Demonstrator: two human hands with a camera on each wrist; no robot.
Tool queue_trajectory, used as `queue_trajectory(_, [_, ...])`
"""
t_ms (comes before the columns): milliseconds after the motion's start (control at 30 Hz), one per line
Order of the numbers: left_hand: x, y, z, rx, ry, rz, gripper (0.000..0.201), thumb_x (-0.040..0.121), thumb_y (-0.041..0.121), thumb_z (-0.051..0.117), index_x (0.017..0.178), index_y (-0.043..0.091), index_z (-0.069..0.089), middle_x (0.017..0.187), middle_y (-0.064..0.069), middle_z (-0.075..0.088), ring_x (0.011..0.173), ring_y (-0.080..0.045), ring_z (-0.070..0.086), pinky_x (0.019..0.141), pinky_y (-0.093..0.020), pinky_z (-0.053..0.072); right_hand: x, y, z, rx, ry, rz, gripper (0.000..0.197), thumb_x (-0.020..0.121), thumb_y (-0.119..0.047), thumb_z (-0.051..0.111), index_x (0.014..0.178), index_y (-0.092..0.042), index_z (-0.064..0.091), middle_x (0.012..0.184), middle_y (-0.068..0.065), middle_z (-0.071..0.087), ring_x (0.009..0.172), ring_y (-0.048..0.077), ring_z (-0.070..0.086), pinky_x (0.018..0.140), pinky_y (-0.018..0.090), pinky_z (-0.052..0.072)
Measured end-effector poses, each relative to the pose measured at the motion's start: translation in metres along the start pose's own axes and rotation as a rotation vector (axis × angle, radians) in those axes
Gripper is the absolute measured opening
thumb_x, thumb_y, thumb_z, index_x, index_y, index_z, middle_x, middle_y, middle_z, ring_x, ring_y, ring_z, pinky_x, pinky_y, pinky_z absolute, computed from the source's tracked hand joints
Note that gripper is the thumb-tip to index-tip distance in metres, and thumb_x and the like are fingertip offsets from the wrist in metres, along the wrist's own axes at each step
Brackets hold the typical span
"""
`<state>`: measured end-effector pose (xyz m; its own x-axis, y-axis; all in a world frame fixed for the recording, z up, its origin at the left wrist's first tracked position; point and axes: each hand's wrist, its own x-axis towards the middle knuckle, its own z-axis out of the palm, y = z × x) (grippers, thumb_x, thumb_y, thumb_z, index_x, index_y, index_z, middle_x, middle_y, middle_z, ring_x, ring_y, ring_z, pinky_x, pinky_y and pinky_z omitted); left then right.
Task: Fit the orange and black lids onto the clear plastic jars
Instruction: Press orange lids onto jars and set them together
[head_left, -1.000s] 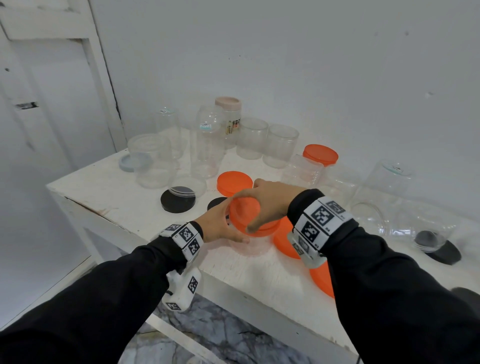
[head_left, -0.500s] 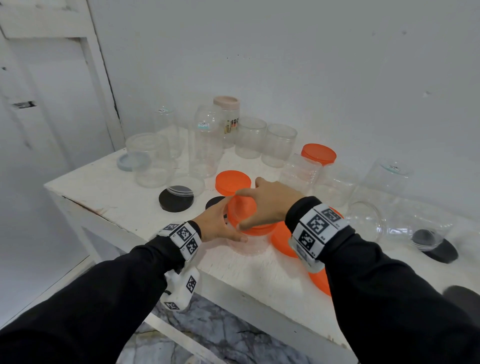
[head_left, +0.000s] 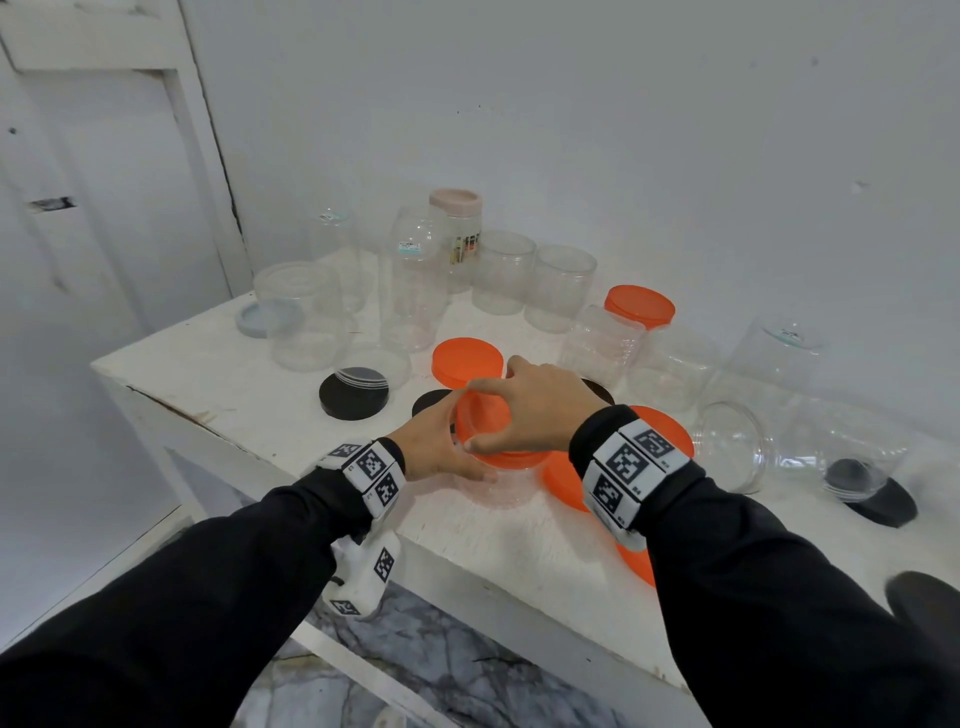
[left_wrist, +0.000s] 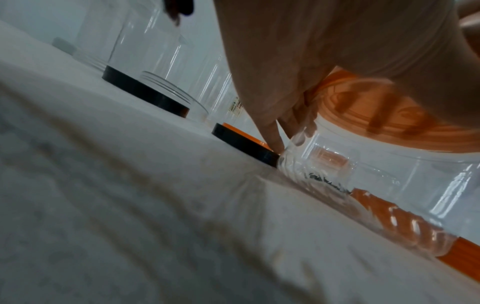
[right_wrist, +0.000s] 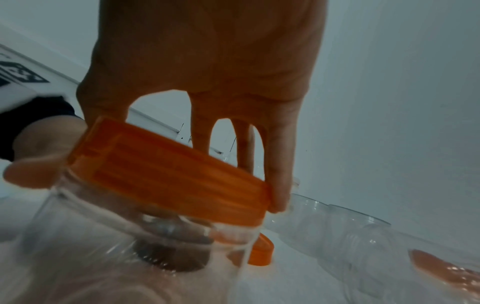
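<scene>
Right hand (head_left: 535, 405) fingers (right_wrist: 279, 185) gripping orange lid (right_wrist: 168, 172) atop clear jar (head_left: 501, 483) on counter (head_left: 249, 395); left hand (head_left: 434, 447) fingers curling round jar's side, holding it.

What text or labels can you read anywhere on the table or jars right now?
No words are legible.
Pink-lidded jar: colourful printed label, too blurred to read.
Tall clear jar: small teal sticker, too small to read.
Tipped jar: small sticker, unreadable.
Wristbands: black-and-white square codes only, no words.
</scene>
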<state>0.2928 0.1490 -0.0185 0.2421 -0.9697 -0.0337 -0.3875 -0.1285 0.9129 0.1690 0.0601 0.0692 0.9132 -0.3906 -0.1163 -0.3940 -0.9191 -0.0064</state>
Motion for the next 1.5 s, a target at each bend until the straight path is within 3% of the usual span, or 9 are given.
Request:
queue_trajectory(133, [0.0, 0.003, 0.001, -0.005, 0.007, 0.002, 0.105, 0.052, 0.025, 0.088, 0.139, 0.02, 0.028, 0.119, 0.019, 0.048, 0.115, -0.004, 0.048, 0.096, -0.02, 0.038, 0.0, -0.002, 0.002, 0.024, 0.022, 0.017, 0.069, 0.075, -0.068, 0.055, 0.134, -0.036, 0.042, 0.115, 0.006, 0.046, 0.097, 0.025, 0.052, 0.075, 0.03, 0.041])
queue_trajectory(567, [0.002, 0.022, 0.008, 0.045, 0.025, 0.053, 0.121, 0.035, 0.047, 0.084, 0.141, 0.023, 0.03, 0.127, 0.007, 0.051, 0.117, -0.011, 0.05, 0.101, -0.031, 0.042, -0.023, 0.014, -0.011, 0.183, -0.01, 0.186, 0.08, 0.068, -0.067, 0.063, 0.132, -0.025, 0.042, 0.104, 0.003, 0.043, 0.094, 0.021, 0.048, 0.073, 0.031, 0.045])
queue_trajectory(700, [0.013, 0.048, 0.013, 0.052, 0.004, 0.167, 0.099, 0.05, 0.032, 0.088, 0.131, 0.036, 0.03, 0.12, 0.025, 0.046, 0.11, 0.009, 0.046, 0.092, -0.008, 0.036, -0.046, 0.033, -0.026, 0.26, 0.069, 0.225, 0.089, 0.069, -0.065, 0.064, 0.14, -0.024, 0.032, 0.12, 0.005, 0.043, 0.108, 0.024, 0.048, 0.089, 0.038, 0.045])
queue_trajectory(800, [0.024, 0.068, 0.015, 0.061, -0.013, 0.264, 0.093, 0.047, 0.05, 0.077, 0.125, 0.046, 0.028, 0.126, 0.032, 0.038, 0.114, 0.021, 0.037, 0.09, -0.001, 0.031, -0.063, 0.054, -0.046, 0.33, 0.18, 0.255, 0.086, 0.071, -0.062, 0.065, 0.14, -0.023, 0.033, 0.126, 0.007, 0.043, 0.114, 0.024, 0.046, 0.089, 0.034, 0.042])
queue_trajectory(967, [0.057, 0.082, 0.014, 0.06, 0.022, 0.305, 0.087, 0.048, 0.055, 0.073, 0.123, 0.047, 0.029, 0.124, 0.035, 0.035, 0.114, 0.025, 0.032, 0.093, -0.007, 0.029, -0.087, 0.103, -0.072, 0.464, 0.395, 0.352, 0.082, 0.07, -0.059, 0.068, 0.139, -0.028, 0.035, 0.131, 0.004, 0.045, 0.114, 0.018, 0.045, 0.088, 0.028, 0.039])
queue_trajectory(1133, [0.106, 0.084, 0.024, 0.21, 0.012, 0.309, 0.074, 0.072, 0.027, 0.078, 0.13, 0.035, 0.034, 0.133, 0.017, 0.041, 0.124, 0.0, 0.037, 0.108, -0.029, 0.03, -0.104, 0.159, -0.089, 0.483, 0.579, 0.471, 0.084, 0.07, -0.053, 0.072, 0.14, -0.026, 0.034, 0.131, 0.004, 0.043, 0.104, 0.013, 0.042, 0.083, 0.026, 0.035])
queue_trajectory(1267, [0.148, 0.084, 0.034, 0.35, 0.021, 0.295, 0.076, 0.075, 0.026, 0.075, 0.138, 0.021, 0.034, 0.142, 0.005, 0.037, 0.131, -0.012, 0.033, 0.103, -0.02, 0.023, -0.106, 0.199, -0.097, 0.479, 0.655, 0.532, 0.085, 0.07, -0.046, 0.076, 0.14, -0.023, 0.033, 0.132, 0.006, 0.04, 0.109, 0.016, 0.043, 0.085, 0.026, 0.034])
queue_trajectory(1400, [0.184, 0.083, 0.038, 0.493, 0.015, 0.294, 0.085, 0.069, 0.039, 0.078, 0.139, 0.023, 0.033, 0.146, 0.001, 0.032, 0.134, -0.016, 0.028, 0.109, -0.027, 0.021, -0.096, 0.237, -0.102, 0.457, 0.644, 0.587, 0.086, 0.069, -0.043, 0.078, 0.14, -0.024, 0.032, 0.134, 0.006, 0.038, 0.117, 0.022, 0.043, 0.086, 0.027, 0.034])
queue_trajectory(1500, [0.205, 0.082, 0.041, 0.659, -0.022, 0.356, 0.103, 0.053, 0.073, 0.057, 0.14, 0.024, 0.032, 0.149, 0.002, 0.028, 0.138, -0.017, 0.021, 0.114, -0.037, 0.015, -0.086, 0.261, -0.105, 0.444, 0.644, 0.606, 0.087, 0.069, -0.043, 0.078, 0.14, -0.024, 0.031, 0.136, 0.006, 0.037, 0.119, 0.024, 0.042, 0.088, 0.027, 0.034])
